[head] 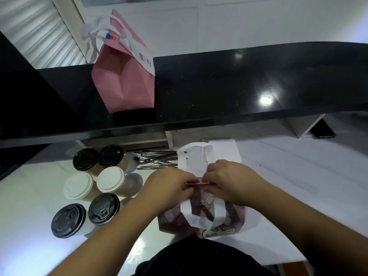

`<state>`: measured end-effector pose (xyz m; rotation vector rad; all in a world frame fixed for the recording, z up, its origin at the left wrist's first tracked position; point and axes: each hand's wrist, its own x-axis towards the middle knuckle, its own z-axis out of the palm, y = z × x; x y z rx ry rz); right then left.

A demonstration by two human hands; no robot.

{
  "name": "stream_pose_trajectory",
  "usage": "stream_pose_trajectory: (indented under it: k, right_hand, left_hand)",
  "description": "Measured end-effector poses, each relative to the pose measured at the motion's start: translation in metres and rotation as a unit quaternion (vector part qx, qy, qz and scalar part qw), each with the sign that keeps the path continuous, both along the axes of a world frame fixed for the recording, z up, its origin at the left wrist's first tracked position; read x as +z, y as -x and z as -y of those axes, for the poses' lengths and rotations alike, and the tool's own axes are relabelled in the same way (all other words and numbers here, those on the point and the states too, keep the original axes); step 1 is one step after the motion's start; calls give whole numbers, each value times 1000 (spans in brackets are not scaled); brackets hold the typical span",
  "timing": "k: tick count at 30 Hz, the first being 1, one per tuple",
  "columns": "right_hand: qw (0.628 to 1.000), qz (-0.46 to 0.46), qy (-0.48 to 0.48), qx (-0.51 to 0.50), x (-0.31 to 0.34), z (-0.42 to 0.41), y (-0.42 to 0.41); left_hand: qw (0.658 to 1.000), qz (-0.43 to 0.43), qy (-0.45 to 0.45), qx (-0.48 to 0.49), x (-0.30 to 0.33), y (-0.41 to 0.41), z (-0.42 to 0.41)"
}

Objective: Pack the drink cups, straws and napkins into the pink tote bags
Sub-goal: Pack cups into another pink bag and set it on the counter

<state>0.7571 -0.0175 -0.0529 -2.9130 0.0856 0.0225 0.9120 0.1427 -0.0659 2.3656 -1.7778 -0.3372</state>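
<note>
A flat pink tote bag with white handles lies on the white counter in front of me. My left hand and my right hand both pinch its pink top edge from either side. Several lidded paper cups stand to the left: black-lidded ones and white-lidded ones. A bundle of wrapped straws lies behind the cups. White napkins lie behind the bag. A second pink tote bag stands on the black upper ledge.
The black ledge runs across the scene above the white counter. A dark flat device sits under the ledge at the far right. A white wall lies behind.
</note>
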Motion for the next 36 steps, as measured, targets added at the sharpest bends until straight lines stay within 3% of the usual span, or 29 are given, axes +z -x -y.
stream_pose_trajectory:
  k: [4,12,17,23,30,36]
  right_hand:
    - [1000,10,-10,9,0,-2,0]
    - [998,43,-50,-17,5,23,32]
    - [995,52,-64,-54,2,41,54]
    - [993,64,-78,-63,-3,45,69]
    - [991,43,-96,-82,-1,42,69]
    - [996,-17,9,-86,5,15,55]
  left_hand:
    - [996,79,33,-23,-7,11,4]
    - [996,30,82,-13,-4,7,-6]
    - [993,77,90,-25,2,-4,-21]
    - [995,20,90,28,6,-30,-58]
    - [990,-5,141,12,1,-30,-71]
    - [985,-68,122,101,-8,-31,-73]
